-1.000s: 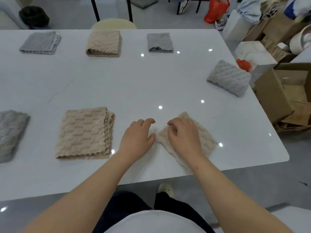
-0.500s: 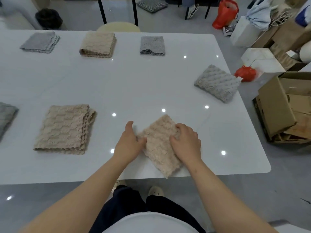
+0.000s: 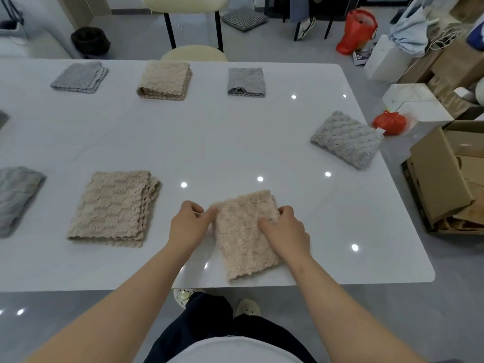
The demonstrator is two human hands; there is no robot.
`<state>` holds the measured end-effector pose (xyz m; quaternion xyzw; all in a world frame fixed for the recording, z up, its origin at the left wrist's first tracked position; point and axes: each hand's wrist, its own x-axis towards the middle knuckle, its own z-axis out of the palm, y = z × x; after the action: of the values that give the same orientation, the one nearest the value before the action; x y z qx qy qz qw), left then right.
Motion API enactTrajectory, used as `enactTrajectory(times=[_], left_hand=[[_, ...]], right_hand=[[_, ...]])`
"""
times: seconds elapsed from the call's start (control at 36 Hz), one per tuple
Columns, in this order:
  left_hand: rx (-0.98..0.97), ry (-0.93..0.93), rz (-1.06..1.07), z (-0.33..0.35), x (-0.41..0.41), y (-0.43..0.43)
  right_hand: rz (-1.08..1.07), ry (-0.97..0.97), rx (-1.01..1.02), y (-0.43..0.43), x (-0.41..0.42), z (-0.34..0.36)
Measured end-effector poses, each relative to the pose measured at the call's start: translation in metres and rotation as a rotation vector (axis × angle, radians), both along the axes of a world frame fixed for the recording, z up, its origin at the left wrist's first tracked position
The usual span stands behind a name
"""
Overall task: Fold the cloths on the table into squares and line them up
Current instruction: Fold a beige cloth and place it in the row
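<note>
Gripping nubby beige cloth (image 3: 243, 244), folded rectangular.

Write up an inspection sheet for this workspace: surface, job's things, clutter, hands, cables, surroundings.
Surface: white glossy table, ceiling lights reflected in it.
Job's things: small beige cloth at the near edge, in both hands; large beige cloth folded to its left; far row of three folded cloths; tilted grey cloth at the right edge; near grey cloth cut off by the left frame edge.
Clutter: nothing seen on the table.
Hands: left hand pinches the small beige cloth's left edge; right hand grips its right edge.
Cables: what look like light cords over the far-right boxes, off the table.
Surroundings: chair, cardboard boxes, red bags.
</note>
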<state>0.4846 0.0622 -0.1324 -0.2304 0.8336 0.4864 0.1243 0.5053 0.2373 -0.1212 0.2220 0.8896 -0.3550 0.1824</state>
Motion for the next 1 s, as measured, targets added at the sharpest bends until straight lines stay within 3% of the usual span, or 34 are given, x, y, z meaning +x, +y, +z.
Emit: enactTrajectory(times=[0.25, 0.61, 1.0], left_hand=[[0.042, -0.056, -0.131, 0.004, 0.006, 0.010], [0.072, 0.147, -0.146, 0.003, -0.008, 0.010], [-0.001, 0.170, -0.169, 0.004, -0.038, 0.007]], right_hand=[[0.014, -0.065, -0.028, 0.004, -0.003, 0.001], [-0.021, -0.043, -0.073, 0.002, -0.013, -0.001], [0.026, -0.001, -0.044, -0.003, -0.028, -0.004]])
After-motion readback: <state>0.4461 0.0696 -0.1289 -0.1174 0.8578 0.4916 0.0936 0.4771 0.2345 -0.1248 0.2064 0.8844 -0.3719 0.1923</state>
